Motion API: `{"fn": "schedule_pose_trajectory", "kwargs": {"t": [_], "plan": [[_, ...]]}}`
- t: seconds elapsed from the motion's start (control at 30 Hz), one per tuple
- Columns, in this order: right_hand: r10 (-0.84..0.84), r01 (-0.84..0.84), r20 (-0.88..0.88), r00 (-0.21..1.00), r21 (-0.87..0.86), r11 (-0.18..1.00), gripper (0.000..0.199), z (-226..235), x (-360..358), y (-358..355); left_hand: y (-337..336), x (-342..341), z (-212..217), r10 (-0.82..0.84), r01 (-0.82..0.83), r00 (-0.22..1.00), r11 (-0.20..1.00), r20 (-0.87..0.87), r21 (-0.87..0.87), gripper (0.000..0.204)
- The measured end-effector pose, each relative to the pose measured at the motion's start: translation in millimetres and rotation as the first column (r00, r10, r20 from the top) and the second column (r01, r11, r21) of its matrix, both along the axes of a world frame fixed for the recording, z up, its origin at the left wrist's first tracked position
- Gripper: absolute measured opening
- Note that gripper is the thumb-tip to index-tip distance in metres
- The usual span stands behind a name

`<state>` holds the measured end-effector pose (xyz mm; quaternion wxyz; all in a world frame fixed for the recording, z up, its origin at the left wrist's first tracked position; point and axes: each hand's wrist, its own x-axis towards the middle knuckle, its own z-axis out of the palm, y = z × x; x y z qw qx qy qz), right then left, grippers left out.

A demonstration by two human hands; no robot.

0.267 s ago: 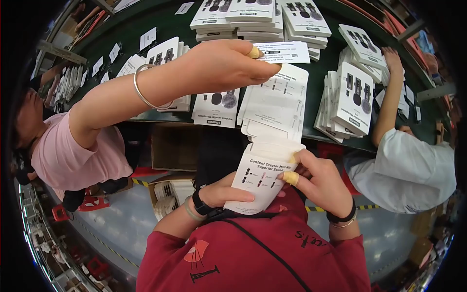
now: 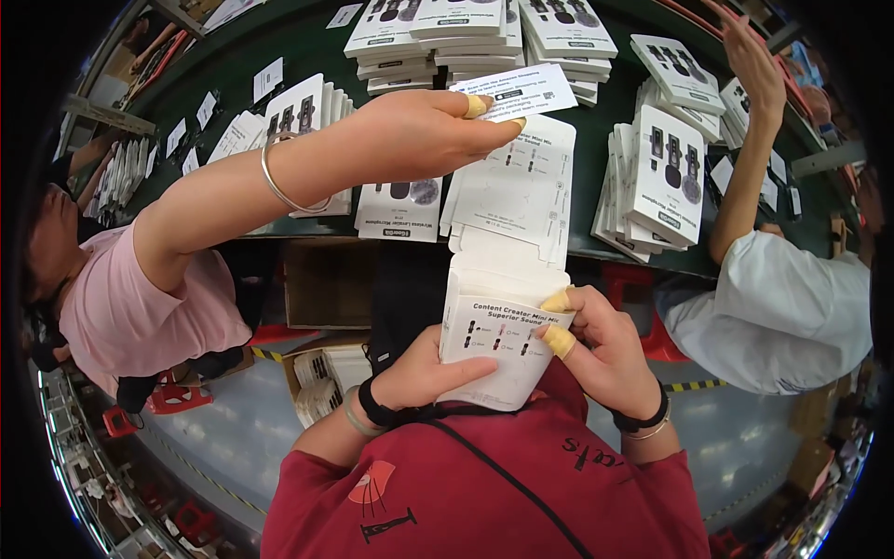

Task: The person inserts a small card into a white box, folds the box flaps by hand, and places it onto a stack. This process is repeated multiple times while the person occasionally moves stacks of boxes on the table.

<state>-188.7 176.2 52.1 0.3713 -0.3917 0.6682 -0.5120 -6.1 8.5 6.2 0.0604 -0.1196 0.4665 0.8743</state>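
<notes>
A white folding carton (image 2: 503, 377) with small microphone pictures and dark print is held upright before my chest, its flap end pointing away from me. My left hand (image 2: 419, 373) grips its left side, thumb across the front and fingers hidden behind. My right hand (image 2: 610, 359), with yellow tape on thumb and forefinger, pinches the upper right edge near the opening. Just beyond, flattened cartons (image 2: 512, 191) lie in a pile at the table's near edge. Over that pile a co-worker's hand (image 2: 438, 130) reaches in from the left, holding a white printed card (image 2: 531, 98).
Stacks of white boxes (image 2: 466, 47) stand at the back of the dark green table (image 2: 372, 84). More boxes (image 2: 666, 182) are piled at right, beside another co-worker's raised arm (image 2: 750, 140). An open brown carton (image 2: 326, 289) sits below the table edge.
The view has shifted slightly. The carton in my hands stands a little straighter, and its opening looks wider. The right-hand co-worker's arm has risen off the boxes; the left one's card has tilted.
</notes>
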Motion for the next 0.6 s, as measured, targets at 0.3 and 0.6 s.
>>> {"fn": "schedule_pose_trajectory", "kwargs": {"t": [0.3,0.6], "plan": [[0.000,-0.014,-0.161,0.987,-0.089,0.996,0.026,-1.7,-0.7,0.8,4.6,-2.5,-4.0,0.312,-0.369,0.929,0.761,-0.198,-0.534,0.043],[-0.081,0.216,0.831,0.550,-0.048,0.975,0.043,-4.5,-8.0,-2.8,13.0,-4.8,1.0,0.362,-0.479,0.874,0.753,-0.324,-0.451,0.058]]}}
